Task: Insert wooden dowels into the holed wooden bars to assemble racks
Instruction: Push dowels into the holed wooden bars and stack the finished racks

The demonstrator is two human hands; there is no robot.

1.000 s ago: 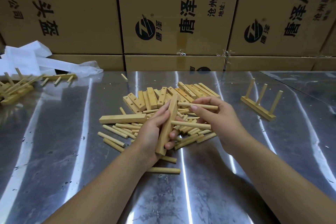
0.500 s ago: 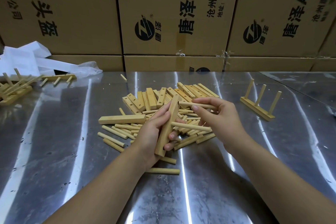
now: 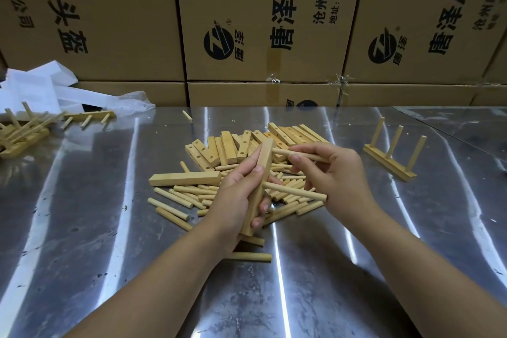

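Note:
My left hand (image 3: 236,195) grips a holed wooden bar (image 3: 259,186), held tilted over the pile. A dowel (image 3: 295,191) sticks out of the bar's middle to the right. My right hand (image 3: 334,173) pinches a second dowel (image 3: 299,155) whose tip meets the bar near its upper end. Below both hands lies a heap of loose dowels (image 3: 178,197) and holed bars (image 3: 227,149) on the metal table (image 3: 109,228).
A finished rack (image 3: 389,156) with three upright dowels stands at the right. Several assembled racks (image 3: 24,132) lie at the far left beside white plastic bags (image 3: 41,88). Cardboard boxes (image 3: 260,22) wall off the back edge. One dowel (image 3: 251,256) lies near my left wrist.
The right hand has shifted slightly, bringing the pinched dowel's tip against the upper end of the bar. The left hand keeps the bar nearly still.

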